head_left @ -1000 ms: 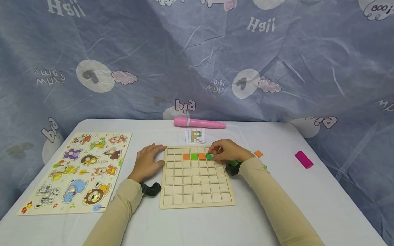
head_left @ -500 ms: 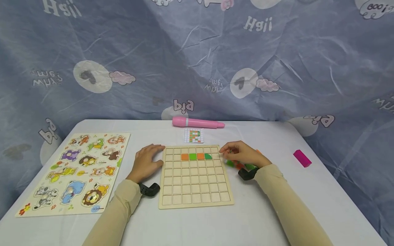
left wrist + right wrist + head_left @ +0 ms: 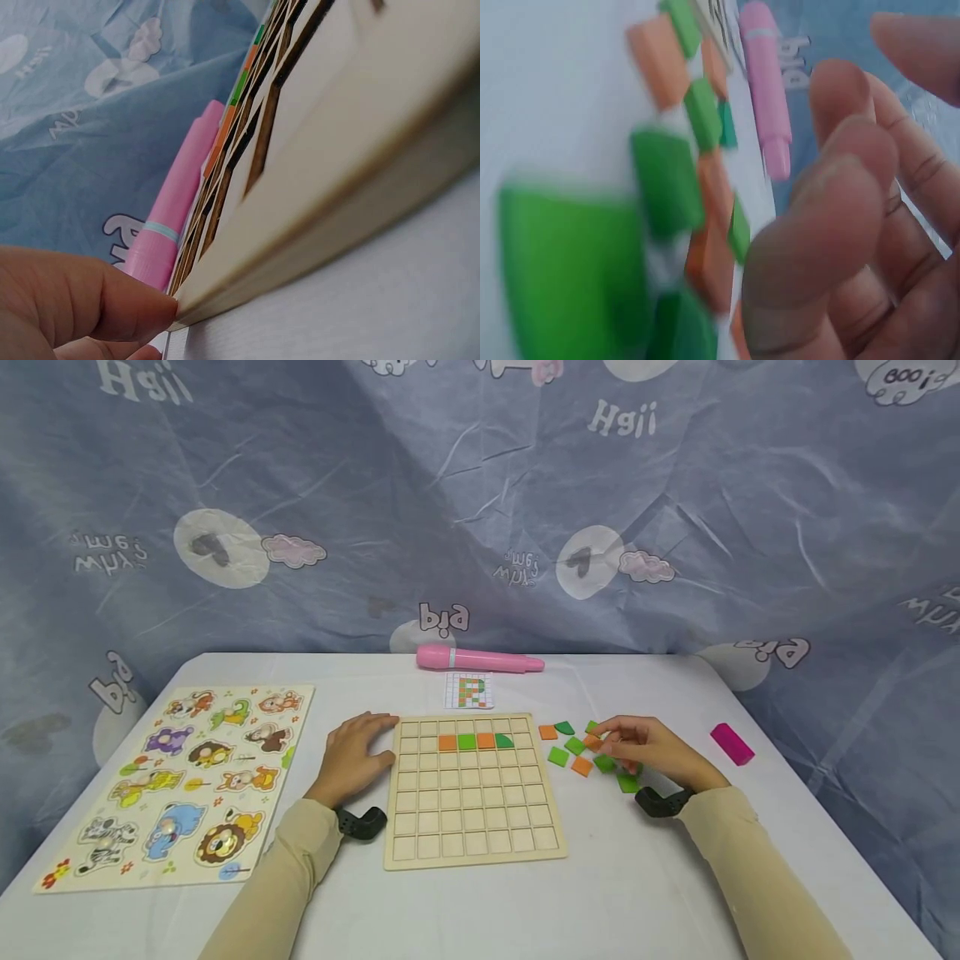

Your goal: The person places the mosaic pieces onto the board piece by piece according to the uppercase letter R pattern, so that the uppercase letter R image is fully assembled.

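A wooden grid board (image 3: pixel 450 814) lies flat on the table. Along one of its upper rows sit two orange tiles (image 3: pixel 447 743), a light green tile (image 3: pixel 467 742) and a dark green rounded tile (image 3: pixel 504 741). At the board's left edge rests my left hand (image 3: pixel 354 758), fingertips near the top corner; the thumb (image 3: pixel 139 307) touches the rim in the left wrist view. My right hand (image 3: pixel 651 747) is over loose green and orange tiles (image 3: pixel 581 766) right of the board. Its fingers are loosely bent, with nothing seen between them in the right wrist view.
A pattern card (image 3: pixel 469 691) lies behind the board, with a pink marker-shaped object (image 3: pixel 480 659) beyond it. An animal puzzle board (image 3: pixel 176 777) covers the left side. Far right is a magenta block (image 3: pixel 732 744). A patterned cloth (image 3: pixel 465 510) hangs behind.
My right hand has moved right, from the dark green rounded tile on the board to above the loose tiles, leaving that tile in its cell. My left hand stays at the board's edge.
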A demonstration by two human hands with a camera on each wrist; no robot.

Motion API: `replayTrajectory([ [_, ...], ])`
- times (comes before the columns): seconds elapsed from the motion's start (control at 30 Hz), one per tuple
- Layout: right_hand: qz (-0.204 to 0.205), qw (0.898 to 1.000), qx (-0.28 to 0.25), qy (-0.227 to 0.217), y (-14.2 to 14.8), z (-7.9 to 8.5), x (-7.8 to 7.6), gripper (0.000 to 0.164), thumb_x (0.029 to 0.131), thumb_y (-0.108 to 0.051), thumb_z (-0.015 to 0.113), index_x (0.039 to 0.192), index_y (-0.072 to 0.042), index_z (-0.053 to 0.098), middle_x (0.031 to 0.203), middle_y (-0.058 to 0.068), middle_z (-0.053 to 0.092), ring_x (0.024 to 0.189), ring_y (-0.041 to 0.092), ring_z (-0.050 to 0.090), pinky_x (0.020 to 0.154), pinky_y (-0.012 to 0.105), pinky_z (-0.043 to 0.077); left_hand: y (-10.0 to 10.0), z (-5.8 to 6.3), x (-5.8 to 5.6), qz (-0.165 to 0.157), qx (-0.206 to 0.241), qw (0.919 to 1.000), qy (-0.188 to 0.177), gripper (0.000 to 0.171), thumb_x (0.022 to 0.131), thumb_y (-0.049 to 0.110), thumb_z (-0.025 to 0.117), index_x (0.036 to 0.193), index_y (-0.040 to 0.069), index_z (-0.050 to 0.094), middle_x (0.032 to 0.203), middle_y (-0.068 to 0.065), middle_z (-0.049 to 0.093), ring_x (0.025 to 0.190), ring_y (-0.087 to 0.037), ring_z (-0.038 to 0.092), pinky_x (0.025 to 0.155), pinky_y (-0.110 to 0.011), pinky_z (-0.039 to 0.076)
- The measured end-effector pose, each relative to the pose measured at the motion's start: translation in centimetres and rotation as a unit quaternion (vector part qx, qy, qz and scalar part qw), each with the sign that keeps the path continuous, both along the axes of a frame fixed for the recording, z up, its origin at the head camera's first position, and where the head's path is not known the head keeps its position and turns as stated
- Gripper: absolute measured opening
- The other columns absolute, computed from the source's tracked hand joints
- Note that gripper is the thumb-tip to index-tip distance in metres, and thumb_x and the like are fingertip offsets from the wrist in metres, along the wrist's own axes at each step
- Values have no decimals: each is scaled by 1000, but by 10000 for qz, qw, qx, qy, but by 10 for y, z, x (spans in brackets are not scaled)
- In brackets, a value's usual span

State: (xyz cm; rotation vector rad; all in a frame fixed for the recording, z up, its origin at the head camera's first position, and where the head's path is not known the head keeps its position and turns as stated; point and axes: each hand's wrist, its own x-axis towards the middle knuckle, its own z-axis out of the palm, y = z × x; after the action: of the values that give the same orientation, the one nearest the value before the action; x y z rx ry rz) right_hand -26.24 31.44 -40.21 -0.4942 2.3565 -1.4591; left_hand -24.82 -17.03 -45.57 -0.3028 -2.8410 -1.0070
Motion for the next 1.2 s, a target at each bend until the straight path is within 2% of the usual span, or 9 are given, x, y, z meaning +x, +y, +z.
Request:
replayTrajectory([
  [0.3,-362,9993,-61,99,37,-7,17,40,105,-7,68,137,15,59,97,4,71,68,17,57,60,24,53,0,0,0,-21,10,10000,61,61,91,19,65,151,5,62,160,-18,55,157,-44,34,127,-68,18],
  [0.5,-371,9992,-136,71,45,-13,19,41,106,-5,67,137,19,56,94,-1,70,65,16,56,59,24,53,0,0,0,-23,-1,10000,54,61,92,18,65,151,5,62,160,-19,55,158,-45,34,127,-68,17],
  [0.7,-349,9992,-119,168,47,-15,20,39,106,-5,66,136,18,57,91,-2,69,67,16,56,58,23,52,0,-1,0,-35,-24,10000,48,60,92,19,66,151,5,61,160,-19,54,157,-45,34,127,-68,17],
  [1.0,69,9985,-507,190,56,-23,21,29,102,3,65,129,13,64,92,0,67,72,14,58,63,21,54,0,1,3,-25,-16,10000,6,61,92,18,66,152,5,61,161,-18,54,158,-44,33,128,-67,16],
  [1.2,363,9985,-376,153,63,-26,20,29,97,7,70,122,20,64,92,-6,66,80,6,60,69,17,55,1,1,3,-33,-27,10000,20,61,92,18,66,151,5,62,161,-19,54,158,-45,33,128,-68,17],
])
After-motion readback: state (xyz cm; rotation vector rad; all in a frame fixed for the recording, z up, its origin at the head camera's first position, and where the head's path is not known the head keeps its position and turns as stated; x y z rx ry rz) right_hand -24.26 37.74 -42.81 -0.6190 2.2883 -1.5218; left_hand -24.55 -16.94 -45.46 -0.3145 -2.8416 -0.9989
